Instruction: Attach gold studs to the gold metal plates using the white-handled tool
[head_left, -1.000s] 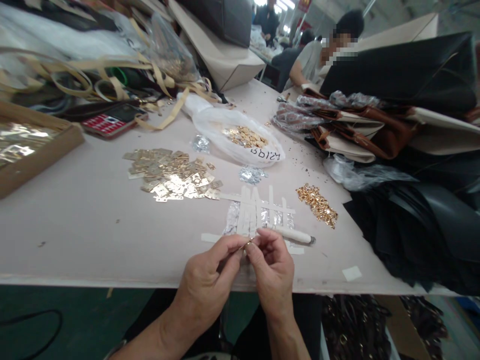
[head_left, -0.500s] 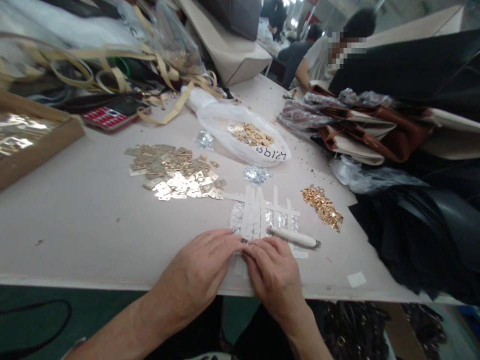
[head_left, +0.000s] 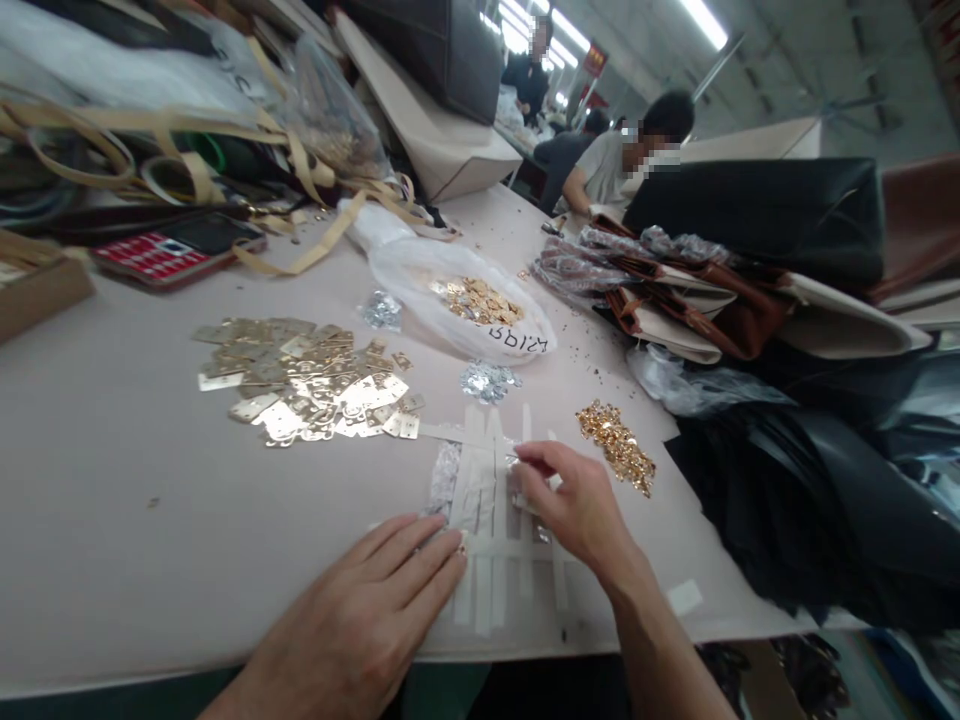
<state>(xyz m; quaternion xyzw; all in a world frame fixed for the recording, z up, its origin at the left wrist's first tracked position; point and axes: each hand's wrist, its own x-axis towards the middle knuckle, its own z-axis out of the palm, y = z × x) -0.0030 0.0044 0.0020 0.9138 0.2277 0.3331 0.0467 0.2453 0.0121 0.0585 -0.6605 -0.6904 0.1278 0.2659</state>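
Note:
A clear, wrinkled pad (head_left: 444,470) crossed by several pale tape strips (head_left: 480,480) lies near the table's front edge. My left hand (head_left: 375,600) rests flat at its left side, fingers stretched out. A small light metal piece (head_left: 463,543) shows at those fingertips, mostly hidden. Over the pad's right half, my right hand (head_left: 574,500) has its fingers curled in; whatever they grip is hidden. The white pen-like stick seen earlier there is largely covered by this hand. Gold flat metal plates (head_left: 315,385) lie in a heap to the left.
Behind the pad sit small silver pieces (head_left: 487,382) and a white bag (head_left: 420,265) of gold parts. Small gold fittings (head_left: 619,450) lie right. Brown and cream bags (head_left: 720,310) and black sheets (head_left: 735,490) crowd the right edge. A red-backed case (head_left: 161,255) lies left. Co-workers sit beyond.
My hands have come apart from each other. The right moved up and right over the stick; the left now lies flat at the pad's left side. The view has tilted up.

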